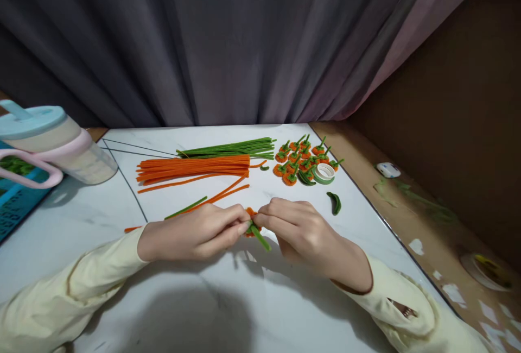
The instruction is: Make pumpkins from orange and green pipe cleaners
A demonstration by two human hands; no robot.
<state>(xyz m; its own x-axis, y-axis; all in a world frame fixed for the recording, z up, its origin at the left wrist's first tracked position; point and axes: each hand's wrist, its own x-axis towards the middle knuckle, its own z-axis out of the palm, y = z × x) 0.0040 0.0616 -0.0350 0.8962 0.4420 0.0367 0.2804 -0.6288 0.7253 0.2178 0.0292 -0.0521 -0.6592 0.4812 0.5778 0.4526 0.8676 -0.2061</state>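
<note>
We note a white, marble-patterned tabletop (195, 304) with a smooth, glossy finish, backed by a dark grey curtain (228, 43) hanging in heavy folds and a brown wall on the right side.

At the centre of the near tabletop we find a small orange pipe-cleaner piece (252, 224), fuzzy in texture, with a short green stem (260, 239) slanting down and to the right out of it. It sits directly between both hands, just above the surface. The left hand (191, 232) comes in from the left with fingers closed and thumb and fingertips pinched on the piece; the right hand (301, 231) meets it from the right, its fingers likewise curled and clamped on the same piece. The two hands touch at the fingertips. Both wrists wear pale yellow sleeves (81, 288).

Just behind the left hand lie a loose green stem and two loose orange stems, thin and straight. Further back we record a bundle of long orange pipe cleaners (195, 169), lying flat side by side, and behind it a bundle of green pipe cleaners (232, 148). To the right of these sits a cluster of finished orange rounds with green stalks (301, 158), with a roll of green tape (324, 173) touching its near edge. A short curved green piece (335, 202) lies alone, near the right hand. At far left stands a translucent bottle with a pale blue lid and pink handle (44, 144).
</note>
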